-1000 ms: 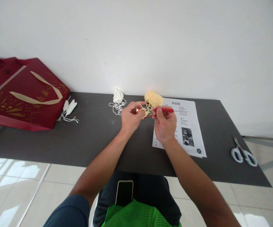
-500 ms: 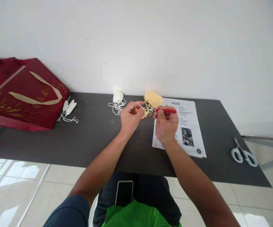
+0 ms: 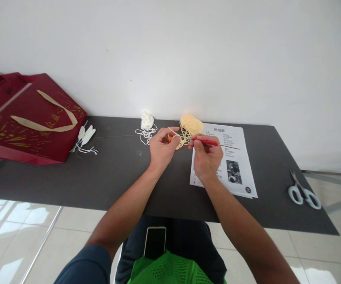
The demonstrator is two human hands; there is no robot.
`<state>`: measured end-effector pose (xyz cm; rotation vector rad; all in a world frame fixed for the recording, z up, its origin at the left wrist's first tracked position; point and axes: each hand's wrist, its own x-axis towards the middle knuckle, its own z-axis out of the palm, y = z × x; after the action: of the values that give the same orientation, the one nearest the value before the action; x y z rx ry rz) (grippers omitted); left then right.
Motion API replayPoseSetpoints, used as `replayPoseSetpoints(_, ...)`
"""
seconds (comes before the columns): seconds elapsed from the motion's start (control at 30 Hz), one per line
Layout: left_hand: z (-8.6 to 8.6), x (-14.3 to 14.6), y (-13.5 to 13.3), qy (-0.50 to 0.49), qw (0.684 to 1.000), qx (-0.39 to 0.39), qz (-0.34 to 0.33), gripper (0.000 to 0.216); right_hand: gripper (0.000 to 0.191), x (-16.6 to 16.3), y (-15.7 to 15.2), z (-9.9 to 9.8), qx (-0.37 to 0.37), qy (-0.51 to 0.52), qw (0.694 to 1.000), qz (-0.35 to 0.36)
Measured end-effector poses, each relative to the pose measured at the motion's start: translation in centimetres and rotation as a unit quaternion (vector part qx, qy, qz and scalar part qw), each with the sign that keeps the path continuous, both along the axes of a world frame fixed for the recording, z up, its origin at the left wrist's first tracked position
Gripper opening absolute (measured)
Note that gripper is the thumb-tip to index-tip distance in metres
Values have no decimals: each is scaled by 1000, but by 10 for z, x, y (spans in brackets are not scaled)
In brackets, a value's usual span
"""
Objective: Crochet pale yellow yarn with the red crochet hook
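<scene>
My right hand [image 3: 207, 159] is closed around the red handle of a crochet hook [image 3: 207, 141], whose thin metal shaft sticks out to the right over the papers. Pale yellow yarn [image 3: 174, 131] runs over the raised fingers of my left hand [image 3: 162, 148]. That hand pinches the yarn together with a small orange piece [image 3: 170, 138], mostly hidden by the fingers. Just behind both hands sits a pale yellow yarn ball [image 3: 191, 124], its loose loops lying between them.
White yarn [image 3: 147, 120] lies left of the yellow ball. Printed sheets [image 3: 238, 138] are under my right hand. Scissors [image 3: 303, 192] lie near the right edge. White crocheted pieces [image 3: 87, 135] rest beside a red gift bag [image 3: 37, 138]. A phone [image 3: 155, 241] is on my lap.
My right hand has tilted the crochet hook, its left end now a little away from my left hand and its right end lower. The left hand has hardly moved.
</scene>
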<state>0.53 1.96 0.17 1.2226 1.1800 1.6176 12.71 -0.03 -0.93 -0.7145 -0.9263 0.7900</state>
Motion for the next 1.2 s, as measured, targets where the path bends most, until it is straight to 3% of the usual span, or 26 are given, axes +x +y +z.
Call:
replayPoseSetpoints(0.33,0,1,-2,1,999,20,49,14,14,-3,-10,-1,40,-105,992,-56)
replayPoseSetpoints(0.53,5,3,0,-126,990,-53,34,31,21,0,-11,-6,77,-209,974,-47)
replayPoseSetpoints(0.7,10,3,0,-237,963,-122,-36,38,30,3,-11,-8,99,-265,959,-34)
replayPoseSetpoints(1.0,13,-5,4,-354,907,-174,-146,45,28,3,-9,-11,56,-237,970,-11)
replayPoseSetpoints(1.2,15,-7,3,-357,900,-188,-168,49,13,-2,-4,-10,-31,-99,994,29)
